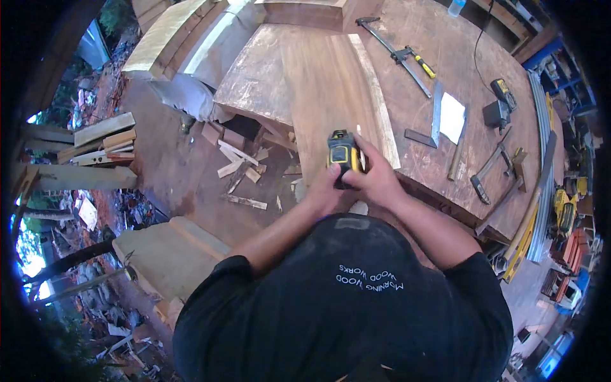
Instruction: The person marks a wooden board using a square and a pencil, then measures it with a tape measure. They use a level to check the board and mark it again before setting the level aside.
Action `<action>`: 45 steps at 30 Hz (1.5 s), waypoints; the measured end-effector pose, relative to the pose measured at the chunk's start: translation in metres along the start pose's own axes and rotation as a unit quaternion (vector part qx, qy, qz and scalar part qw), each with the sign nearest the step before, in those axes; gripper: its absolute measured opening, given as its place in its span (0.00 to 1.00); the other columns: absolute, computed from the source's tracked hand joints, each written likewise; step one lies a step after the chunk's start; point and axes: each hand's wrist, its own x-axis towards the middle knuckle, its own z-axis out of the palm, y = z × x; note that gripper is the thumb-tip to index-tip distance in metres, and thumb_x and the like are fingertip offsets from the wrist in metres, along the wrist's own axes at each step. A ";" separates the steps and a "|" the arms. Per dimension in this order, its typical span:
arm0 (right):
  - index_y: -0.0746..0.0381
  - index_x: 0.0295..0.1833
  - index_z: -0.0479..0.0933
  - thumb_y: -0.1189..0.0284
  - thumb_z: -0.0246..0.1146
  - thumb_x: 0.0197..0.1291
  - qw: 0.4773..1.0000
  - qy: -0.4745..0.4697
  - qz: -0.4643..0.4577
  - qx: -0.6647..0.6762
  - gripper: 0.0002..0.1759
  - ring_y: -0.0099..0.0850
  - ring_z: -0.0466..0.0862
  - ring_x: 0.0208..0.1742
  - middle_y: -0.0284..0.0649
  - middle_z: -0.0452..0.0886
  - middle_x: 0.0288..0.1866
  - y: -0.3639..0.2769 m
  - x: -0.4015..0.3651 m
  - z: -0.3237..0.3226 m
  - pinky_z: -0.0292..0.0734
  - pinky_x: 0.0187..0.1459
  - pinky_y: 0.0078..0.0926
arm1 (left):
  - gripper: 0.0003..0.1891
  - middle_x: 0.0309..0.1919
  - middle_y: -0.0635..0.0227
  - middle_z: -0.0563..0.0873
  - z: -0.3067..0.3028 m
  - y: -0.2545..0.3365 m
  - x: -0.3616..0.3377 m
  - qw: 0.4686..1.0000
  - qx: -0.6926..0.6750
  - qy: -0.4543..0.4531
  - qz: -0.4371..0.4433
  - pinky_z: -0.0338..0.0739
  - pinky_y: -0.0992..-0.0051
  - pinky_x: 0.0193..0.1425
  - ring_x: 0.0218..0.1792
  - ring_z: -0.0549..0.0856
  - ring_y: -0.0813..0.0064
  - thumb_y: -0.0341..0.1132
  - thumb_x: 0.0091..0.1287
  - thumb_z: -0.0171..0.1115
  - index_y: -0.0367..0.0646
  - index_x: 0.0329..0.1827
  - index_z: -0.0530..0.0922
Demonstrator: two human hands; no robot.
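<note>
A black and yellow tape measure [344, 155] is in front of my chest, over the near end of a wide wooden board [328, 76]. My left hand [324, 190] is closed on its lower left side, with the thumb pressed against the case. From the right, my right hand [379, 181] grips the same case, its fingers wrapped along the side and partly hidden. The board has a pale, curved right edge and lies across the worktable [414, 149].
A bar clamp [401, 56], a try square [435, 118], white paper [452, 117], a hammer [456, 159] and a cordless drill [501, 102] lie on the table's right side. Wood offcuts [238, 162] litter the floor at left. Thick timber [172, 38] stands at upper left.
</note>
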 end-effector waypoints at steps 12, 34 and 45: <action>0.67 0.45 0.80 0.66 0.72 0.56 0.946 -0.156 0.265 0.108 0.17 0.20 0.77 0.31 0.32 0.76 0.33 0.027 -0.025 -0.030 0.75 0.32 0.22 | 0.36 0.50 0.60 0.81 0.004 0.046 -0.020 0.847 0.508 -0.149 -0.048 0.72 0.71 0.59 0.52 0.78 0.71 0.46 0.58 0.72 0.34 0.63 0.69; 0.70 0.45 0.83 0.65 0.63 0.63 0.926 0.131 0.335 -0.117 0.17 0.23 0.80 0.21 0.40 0.84 0.28 0.092 -0.032 -0.065 0.75 0.25 0.22 | 0.30 0.58 0.66 0.79 -0.117 0.168 0.030 0.705 0.564 -0.279 -0.328 0.67 0.76 0.64 0.57 0.75 0.76 0.46 0.64 0.59 0.44 0.68 0.72; 0.69 0.46 0.83 0.62 0.63 0.65 0.898 0.188 0.356 -0.177 0.19 0.29 0.84 0.27 0.45 0.85 0.30 0.097 -0.037 -0.049 0.78 0.31 0.29 | 0.22 0.46 0.71 0.83 -0.092 0.143 0.063 0.619 0.606 -0.294 -0.404 0.73 0.72 0.54 0.48 0.79 0.77 0.46 0.63 0.61 0.43 0.55 0.81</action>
